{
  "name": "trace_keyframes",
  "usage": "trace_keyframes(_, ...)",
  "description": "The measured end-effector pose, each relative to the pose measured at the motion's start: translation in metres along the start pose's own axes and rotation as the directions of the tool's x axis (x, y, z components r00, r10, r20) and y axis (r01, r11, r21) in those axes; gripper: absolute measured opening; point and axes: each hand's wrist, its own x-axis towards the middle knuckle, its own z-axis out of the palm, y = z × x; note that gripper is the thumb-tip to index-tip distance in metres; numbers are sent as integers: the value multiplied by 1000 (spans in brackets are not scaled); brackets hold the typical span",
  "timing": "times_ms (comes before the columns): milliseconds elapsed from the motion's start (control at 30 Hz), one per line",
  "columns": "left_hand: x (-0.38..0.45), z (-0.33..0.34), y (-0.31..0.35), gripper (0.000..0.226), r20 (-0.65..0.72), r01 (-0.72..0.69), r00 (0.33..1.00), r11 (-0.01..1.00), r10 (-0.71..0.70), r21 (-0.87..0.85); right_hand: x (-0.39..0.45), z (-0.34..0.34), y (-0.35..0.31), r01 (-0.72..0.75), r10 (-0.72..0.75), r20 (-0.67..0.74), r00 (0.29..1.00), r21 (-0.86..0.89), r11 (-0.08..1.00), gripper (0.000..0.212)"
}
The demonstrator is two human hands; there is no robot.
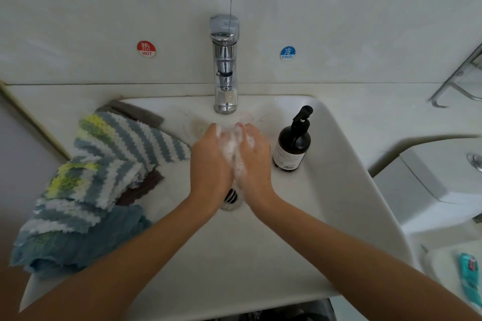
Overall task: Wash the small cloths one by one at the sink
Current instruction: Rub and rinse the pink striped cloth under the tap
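The left hand (210, 161) and the right hand (254, 157) are pressed together over the middle of the white basin (339, 177), fingers pointing toward twelve o'clock, with white lather (230, 148) packed between the palms. Whether a cloth is held between them cannot be told, since only foam is seen in the gap; the fingers are seen fairly straight and lightly bent at the tips. The drain (230, 197) is partly seen just below the wrists, at six o'clock from the hands. At twelve o'clock the chrome tap (224, 65) is mounted at the basin's back edge. At three o'clock, just beside the right hand, a dark pump bottle (292, 143) is stood upright on the basin's ledge. At nine o'clock the small cloths (104, 169) are piled on the basin's left rim: striped grey-and-white ones with yellow patches, a brown one beneath, a blue one nearest. On the wall a red HOT sticker (146, 49) and a blue COLD sticker (287, 53) are fixed either side of the tap.
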Motion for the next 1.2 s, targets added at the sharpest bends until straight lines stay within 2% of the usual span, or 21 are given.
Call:
trace_keyframes(100, -24, 1, 8, 22, 100, -32, 994, 999, 35, -36, 19, -5, 7, -119, 124, -47, 991, 95, 988, 46)
trace_keyframes(200, -11, 0, 2, 22, 87, -32, 996, 998, 36, -45, 6, -5, 8, -61, 63, -70, 996, 31, 998, 39)
trace_keyframes(267, 4, -8, -4, 20, 54, -40, 998, 999, 40, 7, -13, 2, 5, -5, 5, 7, 1000, 9, 1000, 33)
trace_keyframes(367, 13, -23, -9, 18, 60, -24, 998, 1000, 25, -10, -16, 11, -2, -15, 13, 101, 995, 12, 1000, 28)
trace_keyframes(433, 12, -24, -11, 15, 78, -67, 995, 997, 64, 39, -2, 11, -4, -29, 30, 77, 997, -10, 1000, 30)
trace_keyframes(500, 7, -17, -13, 19, 79, -138, 988, 989, 133, 59, 14, 7, -1, -61, 61, -4, 998, 3, 998, 30)
trace_keyframes(600, -2, -5, -9, 24, 68, -85, 993, 990, 94, -114, 8, 2, 1, -25, 25, -38, 999, -4, 1000, 24)
trace_keyframes(633, 1, -5, -10, 25, 53, -49, 997, 989, 57, -141, -2, 3, 1, 5, -5, -14, 1000, -13, 1000, 24)
trace_keyframes(767, 13, -18, -21, 29, 3, 4, 1000, 1000, -4, -4, -19, 11, -2, 36, -29, 153, 988, -44, 998, 27)
trace_keyframes(833, -2, -18, -16, 23, 0, -42, 999, 998, 42, -53, -3, 10, 0, -12, 15, 106, 994, -28, 1000, 29)
trace_keyframes(900, -26, -9, -2, 34, 25, -84, 996, 991, 87, -105, 11, 4, 2, -68, 69, -14, 998, 64, 996, 39)
trace_keyframes(1000, -24, 2, 2, 28, 15, -59, 998, 992, 61, -108, 3, 0, 3, -92, 106, -106, 989, 131, 987, 43)
trace_keyframes(1067, -5, -2, -4, 21, -11, -10, 1000, 1000, 10, -23, -14, 6, 2, -76, 83, -53, 995, 112, 991, 37)
trace_keyframes(1133, 2, -9, -8, 27, -52, 30, 998, 999, -32, -34, -24, 14, 2, -34, 30, 45, 999, 71, 997, 33)
trace_keyframes(1200, -11, -14, -7, 25, -82, 9, 996, 998, -14, -66, -15, 15, 0, -41, 37, 97, 995, 45, 998, 35)
